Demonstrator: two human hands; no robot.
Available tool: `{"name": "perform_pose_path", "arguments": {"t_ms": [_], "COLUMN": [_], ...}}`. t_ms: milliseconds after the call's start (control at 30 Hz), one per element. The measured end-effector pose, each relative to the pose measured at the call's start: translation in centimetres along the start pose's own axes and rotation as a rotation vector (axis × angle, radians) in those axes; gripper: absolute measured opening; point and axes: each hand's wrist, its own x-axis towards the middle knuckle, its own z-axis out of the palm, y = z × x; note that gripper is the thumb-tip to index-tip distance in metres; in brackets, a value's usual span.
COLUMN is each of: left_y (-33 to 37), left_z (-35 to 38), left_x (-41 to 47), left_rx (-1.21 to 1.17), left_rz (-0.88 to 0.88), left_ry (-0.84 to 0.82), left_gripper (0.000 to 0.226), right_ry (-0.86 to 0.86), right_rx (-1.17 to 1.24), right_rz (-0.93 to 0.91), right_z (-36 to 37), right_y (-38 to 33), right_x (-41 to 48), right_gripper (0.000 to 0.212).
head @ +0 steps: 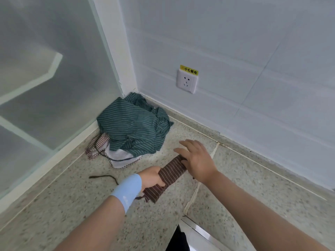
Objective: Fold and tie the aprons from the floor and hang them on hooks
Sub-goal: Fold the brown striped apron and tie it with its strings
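A brown striped apron (169, 175), folded into a narrow band, lies slanted on the speckled floor. My left hand (151, 178), with a light blue wristband, grips its lower part. My right hand (196, 159) rests on its upper end with fingers spread and fairly straight. The apron's dark tie string (104, 177) trails left across the floor. In the corner lies a crumpled green striped apron (133, 124) on top of a checked brown-and-white apron (101, 146).
A frosted glass partition (50, 87) runs along the left. The white tiled wall carries a socket (187, 82) with a yellow warning label. A metal-edged white object (197, 232) and something black sit at the bottom edge.
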Motion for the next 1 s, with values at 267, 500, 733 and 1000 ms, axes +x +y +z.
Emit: {"name": "perform_pose_path", "arguments": {"t_ms": [267, 500, 733, 1000], "left_y": [1.9, 4.1, 6.5, 8.3], "left_z": [-1.2, 0.0, 0.7, 0.2], "left_x": [-7.6, -12.2, -15.9, -19.2], "left_rx": [-0.349, -0.579, -0.419, -0.347], "left_rz": [0.169, 0.413, 0.546, 0.564], "left_ry": [-0.153, 0.044, 0.250, -0.048], "left_gripper": [0.032, 0.038, 0.075, 0.049], "right_ry": [-0.185, -0.087, -0.157, -0.321], "right_rx": [0.375, 0.697, 1.146, 1.257], "right_rz": [-0.011, 0.321, 0.403, 0.509], "right_z": [-4.8, -9.2, -15.9, -20.5], "right_y": [-5.0, -8.4, -10.0, -11.0], "right_x": [-2.7, -1.7, -0.3, 1.2], "right_gripper": [0.061, 0.027, 0.020, 0.027]}}
